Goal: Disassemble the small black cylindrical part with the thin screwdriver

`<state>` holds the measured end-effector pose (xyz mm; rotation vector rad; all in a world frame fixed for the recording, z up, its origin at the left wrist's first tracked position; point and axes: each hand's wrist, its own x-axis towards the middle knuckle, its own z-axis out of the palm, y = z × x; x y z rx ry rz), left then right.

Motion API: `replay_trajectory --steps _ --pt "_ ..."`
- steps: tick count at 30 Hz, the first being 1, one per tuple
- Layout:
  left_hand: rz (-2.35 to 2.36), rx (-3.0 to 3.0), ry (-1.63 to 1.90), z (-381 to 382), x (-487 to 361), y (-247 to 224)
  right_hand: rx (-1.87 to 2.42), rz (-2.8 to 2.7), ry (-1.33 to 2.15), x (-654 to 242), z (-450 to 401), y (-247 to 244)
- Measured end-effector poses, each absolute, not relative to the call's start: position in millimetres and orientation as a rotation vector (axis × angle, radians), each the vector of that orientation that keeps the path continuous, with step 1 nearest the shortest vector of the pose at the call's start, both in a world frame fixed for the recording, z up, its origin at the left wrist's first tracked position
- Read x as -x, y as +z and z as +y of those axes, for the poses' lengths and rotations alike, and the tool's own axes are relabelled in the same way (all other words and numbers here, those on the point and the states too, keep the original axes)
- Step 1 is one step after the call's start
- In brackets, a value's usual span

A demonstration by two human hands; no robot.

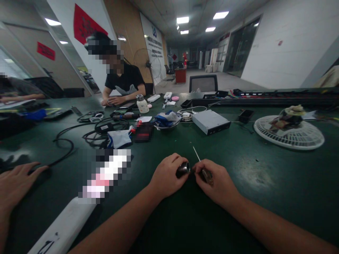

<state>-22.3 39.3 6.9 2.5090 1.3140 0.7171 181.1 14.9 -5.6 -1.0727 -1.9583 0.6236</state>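
**Screwdriver (207,176) and dark metal cylinder (183,169) up close over a packed tabletop (245,157)**

Current state of play: both hands are working close together, right in front of the wearer and just off the dark green surface. The left hand (166,175) is curled around the cylinder, with its polished rim poking out toward the right hand (215,181). That one pinches the screwdriver's amber, translucent-looking handle, and the skinny steel shaft (196,155) points up and away, not into the cylinder. The two hands nearly touch, but what's inside the cylinder can't be made out from this angle.

The mat has a worn, pale patch (251,171) to the right, and there's plenty of gear around. A grey metal drive enclosure (210,121) sits beyond the hands, next to a white plastic fan guard (288,133) lying flat. Coiled black cables (104,130) sprawl to the left, near a heavily blurred object (104,173). Off to the far left, another person's hand (19,180) rests on the tabletop, while a person in a black T-shirt (124,79) works across the way.
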Motion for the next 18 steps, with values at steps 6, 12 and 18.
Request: replay_trajectory --steps 6,12,18 --pt "1.276 -2.569 0.667 38.7 22.1 6.9 1.044 -1.872 0.719 -183.8 16.9 -13.8" --pt "1.241 -2.558 0.661 38.1 22.4 8.1 1.037 -1.867 0.716 -183.5 17.1 -10.0" --pt "1.210 -2.560 0.642 38.9 22.6 6.5 1.001 -1.843 0.666 -185.3 16.9 -6.9"
